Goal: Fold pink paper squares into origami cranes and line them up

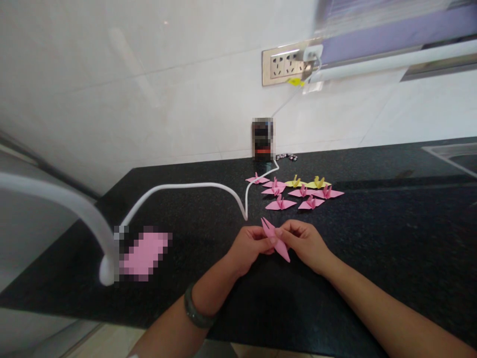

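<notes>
Between my two hands is a pink origami paper (282,248), folded into a long narrow shape with a split point at its upper left. My left hand (249,244) pinches it from the left, the thumb lying on its face. From the other side, my right hand (307,243) grips it with thumb and bent fingers near its middle. Just beyond my hands stand several finished pink paper cranes (281,204) and two yellow paper cranes (318,183), grouped on the dark countertop (201,238).
A white cable (186,186) loops across the counter from a white curved stand (87,214) at left. Pink paper (146,254), blurred out, lies by the stand. A pixelated dark device (263,139) leans on the wall below a socket panel (281,65). A sink edge (443,151) shows at right.
</notes>
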`<state>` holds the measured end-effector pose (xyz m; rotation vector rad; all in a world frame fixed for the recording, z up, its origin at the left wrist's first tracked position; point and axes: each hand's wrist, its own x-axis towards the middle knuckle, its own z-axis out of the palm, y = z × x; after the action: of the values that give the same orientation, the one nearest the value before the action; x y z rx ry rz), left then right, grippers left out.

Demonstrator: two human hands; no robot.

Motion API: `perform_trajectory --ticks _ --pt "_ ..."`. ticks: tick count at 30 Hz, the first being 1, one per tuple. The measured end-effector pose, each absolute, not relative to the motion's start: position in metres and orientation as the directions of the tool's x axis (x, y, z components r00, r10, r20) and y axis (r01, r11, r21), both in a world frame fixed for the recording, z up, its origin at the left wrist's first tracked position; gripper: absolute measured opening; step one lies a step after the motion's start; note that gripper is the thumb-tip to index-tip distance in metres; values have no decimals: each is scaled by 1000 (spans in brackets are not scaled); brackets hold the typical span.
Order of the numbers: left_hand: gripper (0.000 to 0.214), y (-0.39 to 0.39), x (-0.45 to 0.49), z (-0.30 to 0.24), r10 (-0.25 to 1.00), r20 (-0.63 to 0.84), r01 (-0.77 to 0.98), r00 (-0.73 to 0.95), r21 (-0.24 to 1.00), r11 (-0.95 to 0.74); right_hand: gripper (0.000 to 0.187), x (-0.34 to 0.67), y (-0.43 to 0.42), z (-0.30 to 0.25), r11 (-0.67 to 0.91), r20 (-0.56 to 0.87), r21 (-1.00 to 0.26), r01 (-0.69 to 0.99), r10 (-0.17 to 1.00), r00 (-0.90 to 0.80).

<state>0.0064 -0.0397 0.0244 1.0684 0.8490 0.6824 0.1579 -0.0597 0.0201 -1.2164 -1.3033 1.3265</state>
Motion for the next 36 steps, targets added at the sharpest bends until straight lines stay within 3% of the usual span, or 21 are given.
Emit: perform_trajectory --ticks 4,9,16,25,31,36 --pt "19 -37 5 25 896 -194 -94 399 964 250 28 156 -61 20 -66 -86 -993 97 971 -222" --pt "16 -37 5 24 907 -163 -86 390 974 211 31 155 -62 20 -65 -109 -988 138 934 -341" --pt "21 -38 8 24 901 -149 -117 407 970 213 29 153 -64 16 -64 -105 -986 156 957 -270" --pt "21 -32 5 21 968 -138 -97 212 982 161 32 150 -65 16 -12 -81 -969 246 958 -275" --pt "20 -33 6 25 937 -212 -305 278 905 295 32 153 -64 15 -17 -69 -985 170 951 -302" --pt "20 -31 5 30 897 -287 -395 338 822 411 26 158 -60 17 -5 -5 -1000 0 961 -275"
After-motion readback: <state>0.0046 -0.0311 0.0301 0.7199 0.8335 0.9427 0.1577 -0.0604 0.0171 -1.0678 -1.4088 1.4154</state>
